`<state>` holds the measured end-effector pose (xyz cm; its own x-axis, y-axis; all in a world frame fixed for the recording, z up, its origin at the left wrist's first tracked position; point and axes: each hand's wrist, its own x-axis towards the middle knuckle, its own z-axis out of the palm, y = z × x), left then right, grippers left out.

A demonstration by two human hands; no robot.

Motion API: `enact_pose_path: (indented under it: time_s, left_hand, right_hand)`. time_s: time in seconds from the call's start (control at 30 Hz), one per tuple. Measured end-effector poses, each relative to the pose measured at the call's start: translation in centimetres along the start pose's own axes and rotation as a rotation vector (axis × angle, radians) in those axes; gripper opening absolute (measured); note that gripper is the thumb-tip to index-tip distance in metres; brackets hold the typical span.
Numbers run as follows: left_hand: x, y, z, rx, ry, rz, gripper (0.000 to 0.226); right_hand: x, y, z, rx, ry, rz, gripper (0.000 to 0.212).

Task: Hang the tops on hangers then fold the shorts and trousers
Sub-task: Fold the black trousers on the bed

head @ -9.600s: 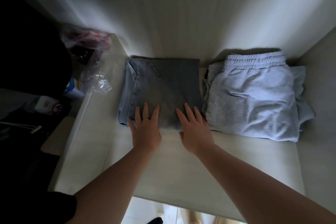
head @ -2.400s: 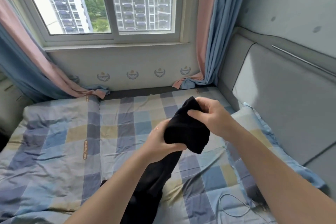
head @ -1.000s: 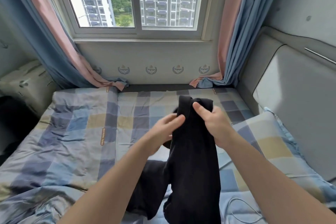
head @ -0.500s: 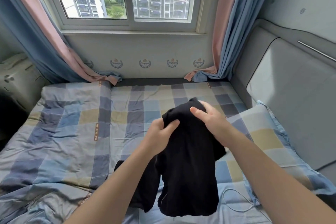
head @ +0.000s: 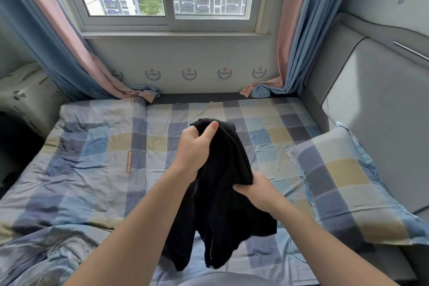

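A black garment (head: pixel 222 204) hangs bunched in the air over the middle of the bed. My left hand (head: pixel 195 146) grips its top edge, thumb pressed on the cloth. Lower down and to the right, my right hand (head: pixel 255 193) pinches a fold at the garment's side. The loose lower part dangles toward the near edge of the bed. I cannot tell which kind of garment it is.
The bed (head: pixel 92 181) carries a blue, grey and yellow checked cover, with a matching pillow (head: pixel 343 183) at the right. A padded headboard (head: pixel 376 104) stands on the right. Window and curtains lie beyond. A thin white cable (head: pixel 294 251) lies near the pillow.
My right hand has slid down from the garment's top to its right side. My left hand has risen and now holds the top alone. The view turned slightly.
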<state>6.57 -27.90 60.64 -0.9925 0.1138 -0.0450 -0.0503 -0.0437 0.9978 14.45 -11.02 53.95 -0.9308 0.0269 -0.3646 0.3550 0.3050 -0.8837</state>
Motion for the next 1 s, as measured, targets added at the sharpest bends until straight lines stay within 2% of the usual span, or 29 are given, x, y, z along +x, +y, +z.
enact_pose_path:
  time_s: [0.13, 0.2, 0.33, 0.4, 0.5, 0.63, 0.7, 0.77, 0.87, 0.93, 1.0]
  left_hand:
    - [1.3, -1.2, -1.6, 0.107, -0.013, -0.138, 0.024]
    - [1.2, -2.1, -2.1, 0.125, -0.087, -0.198, 0.031]
    - [-0.6, -4.6, -2.4, 0.183, -0.271, -0.273, 0.028]
    - [-1.5, -6.3, -2.4, 0.241, -0.343, -0.293, 0.053]
    - [-3.0, -8.4, -2.1, 0.413, -0.311, -0.279, 0.096]
    - [-4.0, -10.1, -1.0, 0.387, -0.366, -0.172, 0.104]
    - [-3.9, -11.4, -0.4, 0.402, -0.36, -0.253, 0.119]
    - [-4.1, -12.9, 0.0, 0.423, -0.257, -0.358, 0.125]
    - [-4.6, -15.0, -0.9, 0.491, -0.045, -0.548, 0.107]
    - [-4.5, -16.4, -2.0, 0.45, 0.018, -0.552, 0.066]
    - [-4.4, -17.1, -2.7, 0.353, 0.048, -0.472, 0.024]
  right_hand:
    - [0.4, -0.9, -1.1, 0.067, 0.06, -0.02, 0.012]
    - [0.6, -1.6, -1.6, 0.116, 0.075, -0.041, 0.013]
    - [0.8, -3.3, -2.4, 0.28, 0.098, -0.038, 0.014]
    - [0.9, -3.9, -2.8, 0.36, 0.136, -0.036, 0.012]
    - [1.0, -4.9, -3.4, 0.483, 0.203, -0.048, 0.012]
    - [1.0, -6.6, -4.1, 0.627, 0.254, -0.07, 0.015]
    - [0.8, -7.4, -4.1, 0.711, 0.257, -0.089, 0.017]
    - [0.6, -8.3, -4.1, 0.79, 0.272, -0.107, 0.021]
    - [0.7, -9.2, -4.0, 0.864, 0.306, -0.128, 0.025]
    - [0.8, -9.6, -3.9, 0.883, 0.305, -0.118, 0.027]
    - [0.9, -9.7, -4.1, 0.905, 0.294, -0.104, 0.029]
